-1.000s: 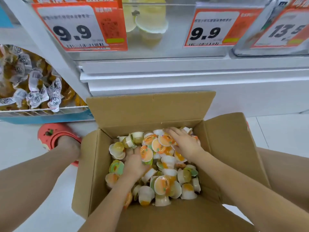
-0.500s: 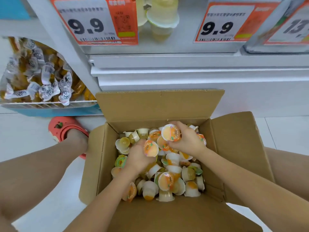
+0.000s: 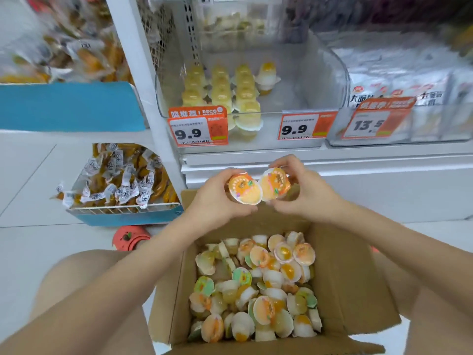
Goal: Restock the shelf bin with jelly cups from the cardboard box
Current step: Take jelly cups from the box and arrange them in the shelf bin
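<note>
My left hand (image 3: 217, 201) grips a jelly cup (image 3: 244, 190) with an orange lid, held above the far flap of the cardboard box (image 3: 350, 285). Right beside it, my right hand (image 3: 304, 193) grips a second orange-lidded jelly cup (image 3: 275, 183); the two lids almost touch. Both lids face me. The box below holds several loose jelly cups (image 3: 258, 285). Above and behind my hands is the clear shelf bin (image 3: 330, 80), with rows of yellow jelly cups (image 3: 225, 90) on its left side and bare floor on its right side.
Orange price tags reading 9.9 (image 3: 197, 130) hang on the bin's front. A blue wire basket of wrapped snacks (image 3: 122, 180) sits low left, beside a red clog (image 3: 130, 238). A neighbouring bin of white packets (image 3: 409, 98) stands to the right. My knees flank the box.
Both hands have risen out of the box, each carrying one jelly cup, up to just below the shelf bin. The camera has tilted up, so the bin's inside now shows.
</note>
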Motion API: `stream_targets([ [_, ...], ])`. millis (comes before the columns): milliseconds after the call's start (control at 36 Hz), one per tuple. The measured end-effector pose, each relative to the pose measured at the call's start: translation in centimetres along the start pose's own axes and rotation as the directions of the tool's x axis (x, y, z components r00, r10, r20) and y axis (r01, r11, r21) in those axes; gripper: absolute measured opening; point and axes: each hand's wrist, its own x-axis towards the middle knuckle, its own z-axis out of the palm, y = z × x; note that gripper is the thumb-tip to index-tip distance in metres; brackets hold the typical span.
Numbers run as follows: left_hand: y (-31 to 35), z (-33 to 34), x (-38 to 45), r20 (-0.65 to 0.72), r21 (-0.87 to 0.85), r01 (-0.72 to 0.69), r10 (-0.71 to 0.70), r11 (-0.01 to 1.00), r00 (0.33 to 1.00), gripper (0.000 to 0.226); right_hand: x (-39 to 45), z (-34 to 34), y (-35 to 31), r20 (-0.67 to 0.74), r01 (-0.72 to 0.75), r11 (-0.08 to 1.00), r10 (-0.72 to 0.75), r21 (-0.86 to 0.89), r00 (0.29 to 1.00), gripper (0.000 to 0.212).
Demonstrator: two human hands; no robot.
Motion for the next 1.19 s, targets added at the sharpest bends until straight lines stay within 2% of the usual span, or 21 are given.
stream_targets([
  [56, 0.8, -0.7, 0.4, 0.109, -0.131, 0.073, -0.058, 0.989, 0.992, 0.056, -0.2, -1.0, -0.7, 0.004, 0.014, 1.000, -0.014, 0.028, 1.000, 0.055],
  [139, 0.9, -1.3, 0.4, 0.325, -0.418, 0.239, -0.101, 0.876, 0.940, 0.053, -0.3, -1.7, -1.6, 0.027, 0.009, 0.995, -0.012, 0.097, 1.000, 0.055],
  [250, 0.7, -1.4, 0.7, 0.434, -0.692, 0.357, -0.033, 0.627, 0.900, 0.084, 0.1, -1.9, -2.6, 0.087, 0.048, 0.992, -0.058, 0.116, 0.994, 0.058],
  [278, 0.8, -1.5, 0.8, 0.437, -0.713, 0.357, -0.015, 0.604, 0.899, 0.088, 0.3, -2.0, -2.6, 0.098, 0.045, 0.991, -0.058, 0.127, 0.994, 0.059],
  [361, 1.1, -2.1, 1.2, 0.439, -0.656, 0.322, -0.002, 0.683, 0.898, 0.091, 0.5, -2.2, -2.4, 0.135, 0.030, 0.990, -0.048, 0.135, 0.990, 0.068],
  [417, 1.2, -2.3, 1.3, 0.431, -0.578, 0.279, -0.004, 0.767, 0.902, 0.075, 0.6, -2.3, -2.5, 0.148, 0.019, 0.990, -0.040, 0.137, 0.988, 0.073],
  [472, 1.3, -2.4, 1.5, 0.400, -0.515, 0.230, -0.005, 0.826, 0.917, 0.061, 0.7, -2.2, -2.7, 0.145, 0.015, 0.987, -0.039, 0.163, 0.989, 0.069],
  [556, 1.2, -2.4, 1.7, 0.359, -0.438, 0.159, 0.011, 0.885, 0.933, 0.060, 1.0, -2.1, -2.8, 0.158, 0.030, 0.982, -0.060, 0.186, 0.986, 0.058],
  [667, 1.5, -2.1, 1.6, 0.426, -0.317, 0.151, -0.001, 0.936, 0.905, 0.052, 1.2, -1.9, -3.0, 0.207, 0.039, 0.985, -0.073, 0.165, 0.976, 0.052],
  [750, 1.5, -1.9, 1.4, 0.493, -0.327, 0.178, 0.007, 0.928, 0.870, 0.042, 1.2, -1.7, -2.8, 0.267, 0.015, 0.976, -0.074, 0.216, 0.961, 0.056],
  [889, 1.3, -1.7, 1.2, 0.595, -0.446, 0.344, -0.013, 0.827, 0.804, 0.046, 0.8, -1.5, -2.6, 0.289, 0.017, 0.962, -0.099, 0.274, 0.952, 0.065],
  [972, 1.2, -1.0, 0.7, 0.610, -0.478, 0.367, 0.001, 0.798, 0.793, 0.040, 0.5, -1.3, -2.7, 0.335, 0.002, 0.961, -0.098, 0.277, 0.937, 0.066],
  [1083, 0.9, -0.6, 0.6, 0.632, -0.508, 0.403, 0.011, 0.761, 0.775, 0.050, 0.0, -1.3, -2.8, 0.369, -0.010, 0.962, -0.094, 0.272, 0.925, 0.067],
  [1194, 0.8, -0.5, 0.5, 0.651, -0.584, 0.463, 0.043, 0.667, 0.758, 0.045, 0.0, -1.3, -3.1, 0.341, 0.025, 0.970, -0.108, 0.240, 0.934, 0.063],
])
